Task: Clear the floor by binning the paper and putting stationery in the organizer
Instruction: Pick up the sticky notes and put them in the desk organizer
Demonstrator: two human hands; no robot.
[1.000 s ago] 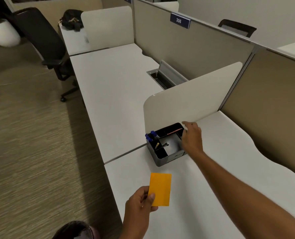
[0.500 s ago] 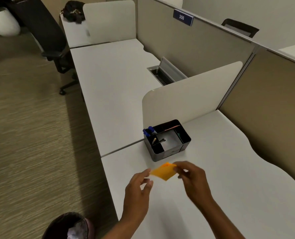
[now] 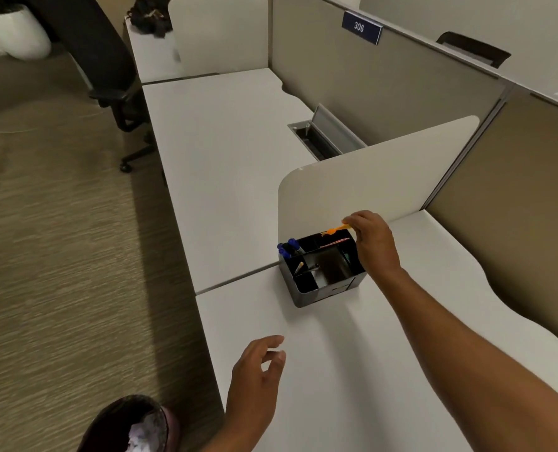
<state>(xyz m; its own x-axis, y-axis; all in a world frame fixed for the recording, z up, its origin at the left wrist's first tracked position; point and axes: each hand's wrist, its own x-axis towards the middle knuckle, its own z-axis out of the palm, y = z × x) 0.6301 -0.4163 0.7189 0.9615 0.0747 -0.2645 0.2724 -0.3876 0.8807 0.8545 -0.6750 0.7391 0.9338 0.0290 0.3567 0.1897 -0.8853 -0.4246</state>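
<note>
Right hand [image 3: 374, 243] pinches an orange note [image 3: 336, 229] just over the organizer's [image 3: 323, 288] far compartment. Left hand [image 3: 255, 376] hovers nearer, fingers loosely spread, empty, bin [image 3: 124, 425] below it.

White tabletop [image 3: 352, 370], plain surface, wavy far edge. Black organizer [image 3: 323, 272] sits directly on it near the seam with the next tabletop [image 3: 225, 177], right under the right grip [image 3: 374, 243] and beyond the left grip [image 3: 258, 370]. Low white divider panel [image 3: 369, 187] stands just behind the organizer. Carpeted floor [image 3: 59, 272] left of both grips; dark bin [image 3: 131, 425] stands on it, near the left grip.
</note>
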